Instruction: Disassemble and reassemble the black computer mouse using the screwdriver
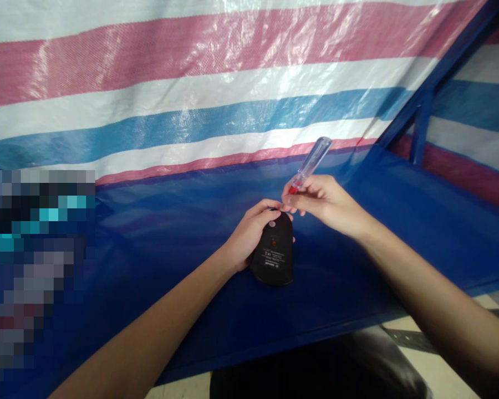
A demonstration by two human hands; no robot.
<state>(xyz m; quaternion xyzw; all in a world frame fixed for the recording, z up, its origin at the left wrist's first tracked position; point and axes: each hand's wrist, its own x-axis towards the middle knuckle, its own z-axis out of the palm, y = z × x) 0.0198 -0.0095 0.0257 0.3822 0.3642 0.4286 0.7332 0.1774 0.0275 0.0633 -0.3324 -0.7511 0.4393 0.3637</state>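
Note:
A black computer mouse (274,255) lies upside down on the blue table (158,244), its label side facing up. My left hand (249,233) is wrapped around its left side and holds it in place. My right hand (322,202) pinches a screwdriver (310,163) with a clear handle and a red collar. The handle tilts up and to the right, and the tip points down at the mouse's far end, hidden behind my fingers.
A red, white and blue striped tarp (191,83) hangs right behind the table. A blue metal frame (424,105) rises at the right. A blurred-out area (33,271) covers the left of the table. Pale floor (432,354) shows below the front edge.

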